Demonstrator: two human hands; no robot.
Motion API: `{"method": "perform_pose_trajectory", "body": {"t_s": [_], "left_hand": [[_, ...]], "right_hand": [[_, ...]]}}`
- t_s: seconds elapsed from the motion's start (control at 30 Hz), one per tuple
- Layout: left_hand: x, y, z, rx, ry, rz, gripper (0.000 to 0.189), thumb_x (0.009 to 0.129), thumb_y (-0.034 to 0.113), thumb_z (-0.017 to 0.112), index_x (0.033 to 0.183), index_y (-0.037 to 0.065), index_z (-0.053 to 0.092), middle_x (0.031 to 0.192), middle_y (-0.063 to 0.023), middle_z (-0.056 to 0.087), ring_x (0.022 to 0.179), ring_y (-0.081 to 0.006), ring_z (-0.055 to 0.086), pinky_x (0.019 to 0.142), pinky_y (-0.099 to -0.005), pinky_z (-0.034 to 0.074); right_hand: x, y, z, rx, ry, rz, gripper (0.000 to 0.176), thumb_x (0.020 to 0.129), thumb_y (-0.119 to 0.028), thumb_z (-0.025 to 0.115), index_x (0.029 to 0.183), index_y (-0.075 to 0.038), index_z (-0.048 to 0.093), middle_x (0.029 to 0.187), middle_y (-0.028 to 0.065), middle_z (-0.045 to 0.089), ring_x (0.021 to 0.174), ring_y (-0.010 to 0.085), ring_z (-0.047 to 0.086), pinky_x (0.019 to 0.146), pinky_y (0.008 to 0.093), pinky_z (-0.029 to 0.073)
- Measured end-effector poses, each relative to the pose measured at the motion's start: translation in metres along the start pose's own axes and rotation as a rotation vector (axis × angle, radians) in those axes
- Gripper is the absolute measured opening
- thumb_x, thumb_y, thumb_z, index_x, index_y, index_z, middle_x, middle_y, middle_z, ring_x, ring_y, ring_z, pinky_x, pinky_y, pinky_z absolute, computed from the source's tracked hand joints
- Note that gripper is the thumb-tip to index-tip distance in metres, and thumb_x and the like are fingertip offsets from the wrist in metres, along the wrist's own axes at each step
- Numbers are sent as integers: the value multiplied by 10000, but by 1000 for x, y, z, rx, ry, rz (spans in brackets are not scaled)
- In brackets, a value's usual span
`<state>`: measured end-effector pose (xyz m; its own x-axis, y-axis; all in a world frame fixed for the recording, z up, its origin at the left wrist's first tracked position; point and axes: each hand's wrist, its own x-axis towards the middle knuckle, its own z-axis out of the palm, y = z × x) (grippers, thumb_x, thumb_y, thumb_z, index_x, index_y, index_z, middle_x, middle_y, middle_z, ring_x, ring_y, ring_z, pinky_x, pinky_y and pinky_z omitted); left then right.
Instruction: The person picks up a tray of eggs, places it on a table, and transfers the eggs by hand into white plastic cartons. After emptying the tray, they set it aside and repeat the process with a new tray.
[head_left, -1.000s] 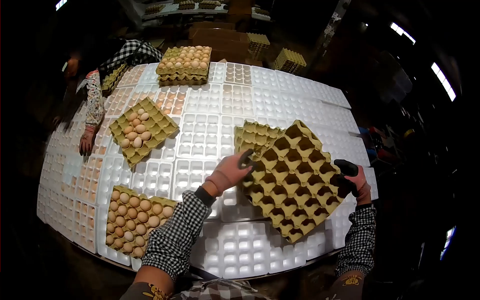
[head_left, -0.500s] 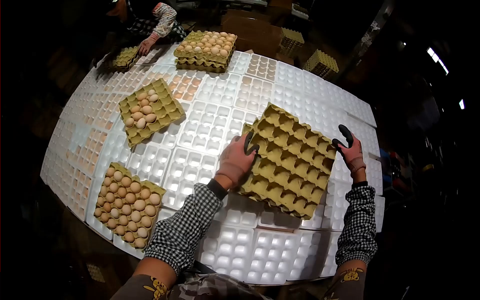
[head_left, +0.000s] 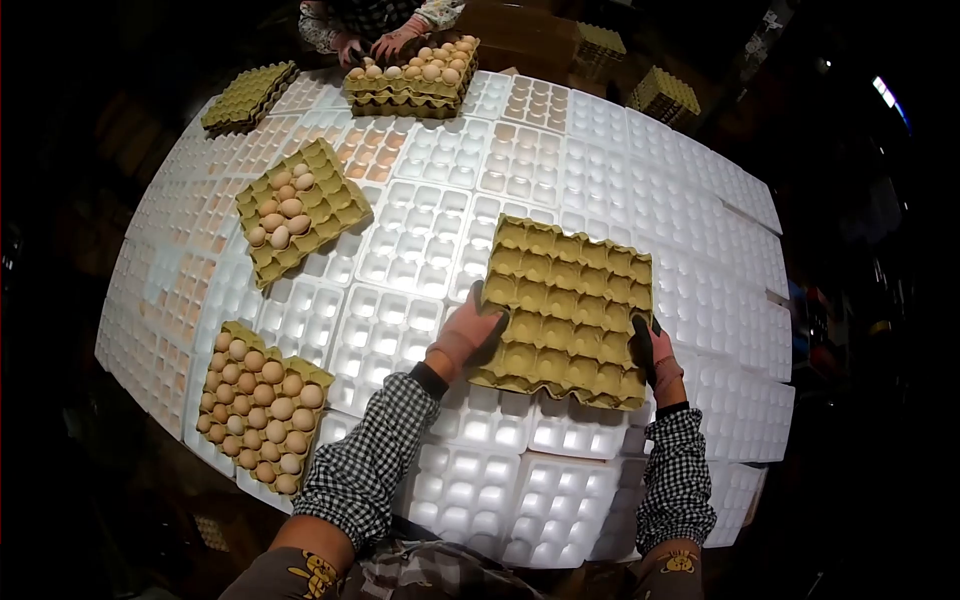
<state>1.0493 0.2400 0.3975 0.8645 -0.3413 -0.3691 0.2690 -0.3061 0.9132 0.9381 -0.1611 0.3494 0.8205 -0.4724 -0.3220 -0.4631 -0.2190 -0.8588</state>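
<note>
An egg tray [head_left: 570,310] of yellowish moulded pulp, its cups bare, is held between my two hands over the white packs. My left hand [head_left: 472,328], in a pink glove with dark fingertips, grips its left edge. On the opposite edge my right hand [head_left: 655,350], gloved alike, is closed with the thumb on top. Left of my left forearm lies a pulp tray full of brown eggs [head_left: 255,410]. Farther up, a partly filled tray [head_left: 303,212] carries several eggs along its left and middle cups.
White foam egg packs [head_left: 405,340] cover the table side by side, some at the left and back holding eggs. Stacked egg trays [head_left: 412,90] stand at the far edge, where a co-worker's gloved hands [head_left: 385,45] reach in. Bare trays [head_left: 248,97] lie at the far left.
My right hand has come in from the side and closed on the tray's right edge. The tray has turned and levelled. The co-worker's hands moved right to the egg stack.
</note>
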Motion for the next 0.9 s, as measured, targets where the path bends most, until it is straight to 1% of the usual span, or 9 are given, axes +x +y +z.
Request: {"method": "perform_pose_trajectory", "body": {"t_s": [0.07, 0.1, 0.2, 0.33, 0.47, 0.53, 0.6, 0.77, 0.9], "left_hand": [[-14, 11, -1, 215, 93, 255, 703, 850, 230, 661, 1450, 59, 336, 1308, -158, 546, 1193, -240, 529, 1002, -338, 412], [-24, 23, -4, 145, 126, 357, 692, 860, 217, 653, 1456, 62, 337, 1321, -135, 539, 1199, -234, 527, 1008, -318, 415], [-39, 58, -15, -627, -300, 379, 508, 981, 222, 531, 1439, 57, 387, 1313, -83, 543, 1192, -164, 522, 1001, -280, 419], [-89, 83, -45, -251, -11, 418, 399, 971, 137, 493, 1348, 6, 491, 1273, -80, 585, 1161, -152, 553, 1006, -271, 413], [-167, 30, -92, -126, 105, 357, 465, 867, 21, 513, 1332, 14, 506, 1241, -109, 606, 1154, -184, 563, 1006, -278, 408], [-218, -8, -126, 291, 187, 370, 453, 834, 31, 565, 1285, -3, 527, 1263, -149, 590, 1195, -234, 548, 1004, -334, 418], [-268, -26, -177, 543, 470, 380, 480, 794, 87, 632, 1263, 33, 544, 1210, -173, 579, 1132, -335, 554, 964, -377, 452], [-304, -153, -391, 510, 947, 115, 496, 821, 207, 669, 1269, 32, 547, 1245, -197, 555, 1144, -357, 541, 959, -405, 449], [-283, -170, -438, 841, 486, -363, 588, 830, 453, 655, 1280, 88, 552, 1156, -199, 626, 1051, -307, 606, 895, -373, 476]], "right_hand": [[-50, -56, -4, 286, -38, 148, 335, 905, -356, 616, 1116, -97, 644, 662, -53, 524, 557, 88, 487, 484, 252, 383], [-54, -44, -12, 311, -11, 156, 354, 953, -235, 545, 1212, 1, 592, 1106, 128, 647, 951, 214, 640, 753, 342, 537], [-108, -65, -21, 885, -164, 12, 415, 1000, -246, 390, 1323, -6, 488, 1250, 156, 583, 1064, 288, 610, 888, 407, 521], [-134, -48, -34, 1023, -5, -88, 403, 1013, -261, 354, 1308, -23, 492, 1282, 131, 570, 1118, 316, 570, 944, 420, 484], [-106, 23, -23, 623, 470, 124, 408, 936, -310, 572, 1242, -43, 547, 1141, 94, 625, 892, 259, 629, 774, 363, 522], [-155, 14, 25, -119, 291, -467, 389, 943, -289, 557, 1270, -78, 542, 1148, 86, 617, 909, 237, 632, 789, 347, 521], [-207, -42, 70, 893, 427, 290, 381, 951, -244, 543, 1302, -97, 527, 1185, 89, 602, 958, 211, 636, 821, 321, 520], [-348, -88, 246, 711, -548, 273, 401, 974, -208, 518, 1331, -27, 491, 1176, 73, 621, 986, 189, 637, 868, 324, 520], [-395, -94, 403, 475, -749, 87, 431, 920, -179, 601, 1287, 31, 518, 1094, 126, 666, 938, 191, 654, 844, 306, 514]]}}
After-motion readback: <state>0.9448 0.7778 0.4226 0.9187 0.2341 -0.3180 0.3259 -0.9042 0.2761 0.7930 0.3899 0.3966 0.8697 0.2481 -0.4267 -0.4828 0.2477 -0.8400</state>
